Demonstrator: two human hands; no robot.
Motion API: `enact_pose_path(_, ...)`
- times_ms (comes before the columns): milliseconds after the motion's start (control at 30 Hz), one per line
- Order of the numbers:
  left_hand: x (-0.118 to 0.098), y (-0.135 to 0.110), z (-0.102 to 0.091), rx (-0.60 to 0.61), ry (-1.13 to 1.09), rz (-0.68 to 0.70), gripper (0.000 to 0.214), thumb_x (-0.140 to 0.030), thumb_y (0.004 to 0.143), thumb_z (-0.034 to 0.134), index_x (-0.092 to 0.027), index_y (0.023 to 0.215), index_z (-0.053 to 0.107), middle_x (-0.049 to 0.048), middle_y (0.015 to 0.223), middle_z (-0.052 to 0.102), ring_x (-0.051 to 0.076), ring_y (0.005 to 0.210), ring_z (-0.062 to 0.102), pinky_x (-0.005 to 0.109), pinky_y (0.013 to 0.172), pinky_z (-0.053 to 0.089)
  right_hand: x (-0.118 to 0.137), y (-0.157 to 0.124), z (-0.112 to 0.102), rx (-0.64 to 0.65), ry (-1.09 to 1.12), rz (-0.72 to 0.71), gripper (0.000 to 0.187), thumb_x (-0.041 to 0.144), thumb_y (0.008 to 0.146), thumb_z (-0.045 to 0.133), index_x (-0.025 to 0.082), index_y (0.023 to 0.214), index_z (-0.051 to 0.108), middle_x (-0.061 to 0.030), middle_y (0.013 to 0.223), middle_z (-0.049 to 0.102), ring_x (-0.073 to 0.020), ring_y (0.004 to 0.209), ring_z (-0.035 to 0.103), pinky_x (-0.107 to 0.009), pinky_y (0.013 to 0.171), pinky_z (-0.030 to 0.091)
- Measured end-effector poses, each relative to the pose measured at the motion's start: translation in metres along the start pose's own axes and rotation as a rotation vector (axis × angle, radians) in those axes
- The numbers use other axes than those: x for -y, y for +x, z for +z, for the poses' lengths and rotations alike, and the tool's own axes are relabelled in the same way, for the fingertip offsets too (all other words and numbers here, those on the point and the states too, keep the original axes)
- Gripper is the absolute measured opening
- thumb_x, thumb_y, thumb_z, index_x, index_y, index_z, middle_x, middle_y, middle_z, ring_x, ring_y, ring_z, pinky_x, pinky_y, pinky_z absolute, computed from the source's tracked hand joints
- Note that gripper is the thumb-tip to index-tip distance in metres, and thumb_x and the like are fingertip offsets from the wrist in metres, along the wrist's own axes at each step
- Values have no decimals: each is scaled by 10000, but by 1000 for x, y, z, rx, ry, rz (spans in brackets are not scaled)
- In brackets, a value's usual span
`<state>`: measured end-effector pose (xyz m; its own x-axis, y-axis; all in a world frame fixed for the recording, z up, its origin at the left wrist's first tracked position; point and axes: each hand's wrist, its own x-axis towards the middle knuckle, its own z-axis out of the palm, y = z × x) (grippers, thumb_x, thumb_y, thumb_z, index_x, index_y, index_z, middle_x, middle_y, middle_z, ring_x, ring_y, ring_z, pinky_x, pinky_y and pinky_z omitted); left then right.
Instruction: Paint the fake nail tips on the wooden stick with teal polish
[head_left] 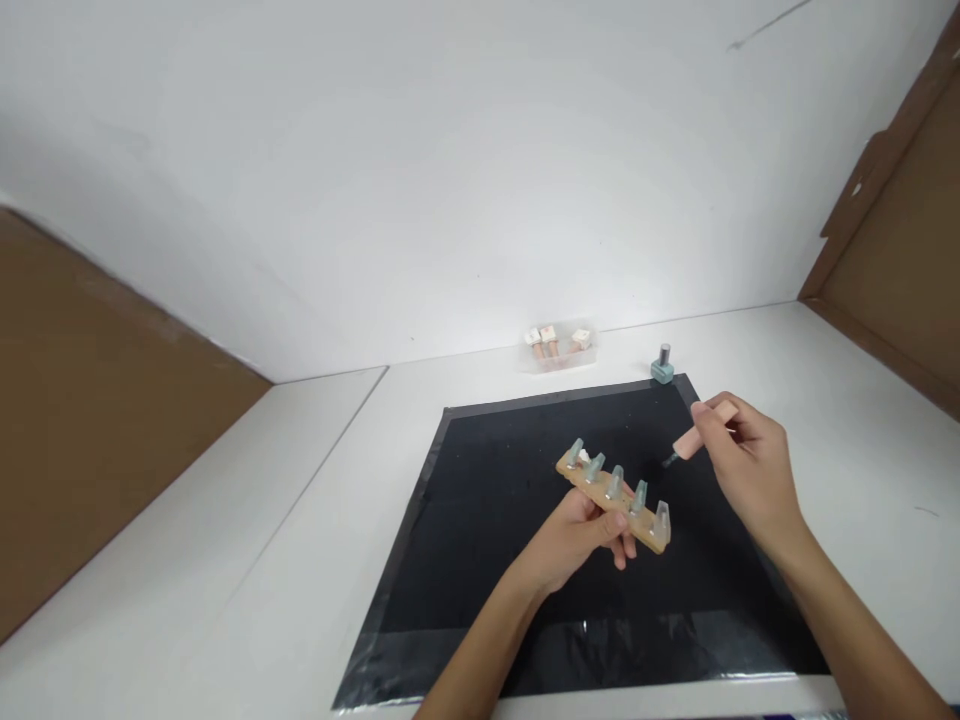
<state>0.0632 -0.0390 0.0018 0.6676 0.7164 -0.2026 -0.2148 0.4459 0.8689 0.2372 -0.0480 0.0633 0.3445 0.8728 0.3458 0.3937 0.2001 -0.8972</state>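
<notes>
The left hand's (574,540) fingers (624,545) curl closed around the underside of a wooden strip (600,490), thumb hidden behind it, holding it above the middle of the black mat (480,520). Five nail tips (638,494) stand in a row along the strip, whose long axis runs from far-left to near-right. The right hand (754,465) pinches a peach-handled brush (694,440) between thumb and fingertips, bristle end pointing down-left at the strip's near-right end, close but apart. The right hand is the nearer one to that end. Beyond it, a bottle (662,366) stands upright at the mat's far right corner. A clear tray (559,350) sits at the table's (225,560) back edge.
</notes>
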Motion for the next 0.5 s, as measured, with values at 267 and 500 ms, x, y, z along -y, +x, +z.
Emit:
enact_pose_path(267,-5,-1,7,-104,-115,83,522,-465,579,785,-164,882,484,-26,551,582,82,451,519,154,365,367,-1,6,-2,288,-96,-17,399,306,849,501,208,512,310,-1,645,528,-110,494,450,-258,460,336)
enact_pose_path(500,-5,-5,3,-226,-231,111,500,-416,524,819,-175,781,464,-90,471,438,25,342,405,114,303,221,-4,4,0,209,-94,25,411,324,846,501,227,501,300,10,516,456,-198,659,595,-261,493,356)
